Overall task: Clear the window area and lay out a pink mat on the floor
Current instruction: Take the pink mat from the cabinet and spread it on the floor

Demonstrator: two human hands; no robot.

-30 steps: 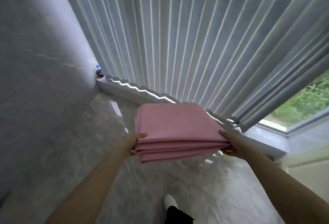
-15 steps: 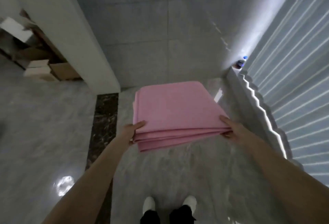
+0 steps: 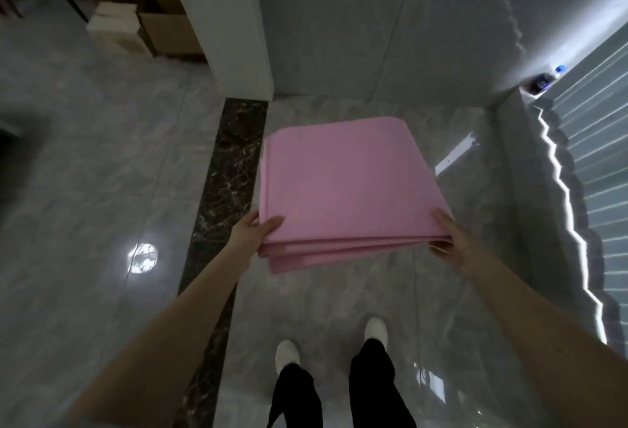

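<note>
- Mat is folded into a flat stack of several layers, held level in the air above the floor, out in front of the person's shoes.
- Left hand grips the near-left corner: thumb on top, fingers underneath and hidden.
- Right hand grips the near-right corner the same way: thumb along the top edge, fingertips showing under the stack.
- Reason for the two-corner grip, my read: clamping top and bottom keeps the layers from sliding apart, and the far edge doesn't droop much.
- Both holds are on the edge showing the layers, which looks handy for setting it down and unfolding away from the body.
- Position: over the grey tile between the dark marble strip on the left and the blinds on the right. Looks like the intended lay-down zone by the window.
- Not yet on the floor, not yet unfolded, so the laying-out step is pending.
- Containers: open cardboard box at top left behind the white pillar, with white boxes stacked beside it. Can't tell what's in any of them.
- Small dark item with a blue cap in the far corner at the foot of the blinds; too small to identify. May need moving if it counts as window clutter.
</note>
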